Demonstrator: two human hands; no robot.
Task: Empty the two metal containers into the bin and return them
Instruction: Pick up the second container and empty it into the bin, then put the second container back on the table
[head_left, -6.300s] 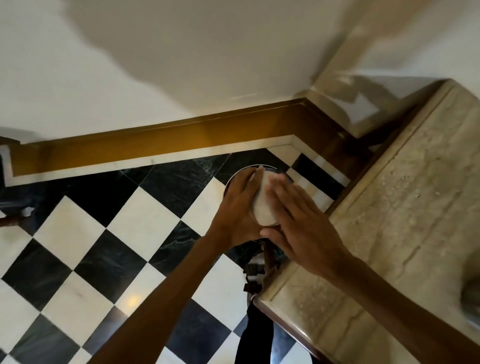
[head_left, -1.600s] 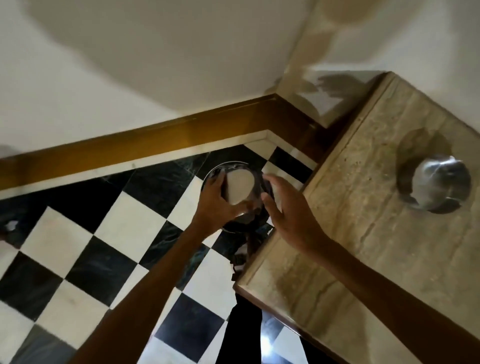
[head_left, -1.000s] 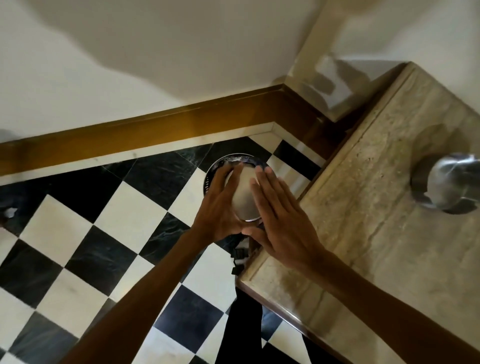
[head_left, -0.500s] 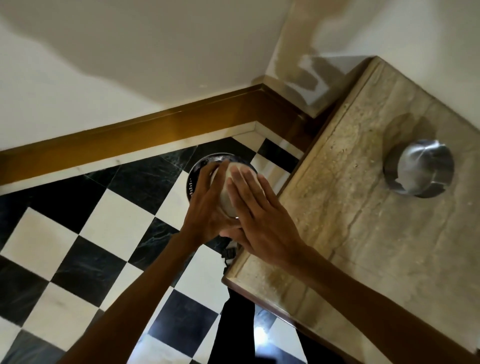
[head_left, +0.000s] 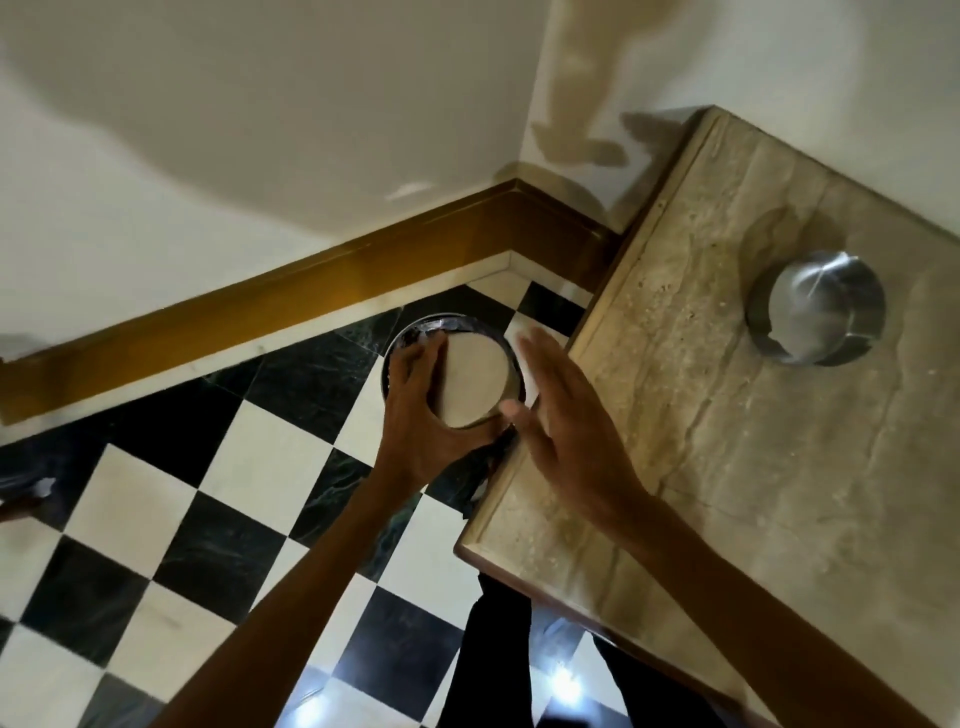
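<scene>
Since half a second ago the right hand (head_left: 566, 441) has lifted off the container (head_left: 470, 382), where it lay flat on the upturned base; it now hangs just right of it, fingers (head_left: 540, 364) spread and holding nothing. The left hand (head_left: 415, 415) keeps its grip, fingers (head_left: 415, 358) wrapped round the container's left wall and lower edge.

The container is held bottom-up directly over the bin (head_left: 441, 325), whose dark rim shows on the far side, on the floor (head_left: 156, 493) near the wall corner. The second container (head_left: 815, 306) stands on the worktop (head_left: 727, 441), far right, well apart from both hands.

Judged step: emptying the first container, with taps on its base. The next move likely calls for another tap or for righting it and carrying it right to the worktop.

Not determinable: whether anything remains inside the held container, its mouth facing down. The bin's interior is covered by hands and container. The second container's contents are unclear; something pale shows at its near rim.
</scene>
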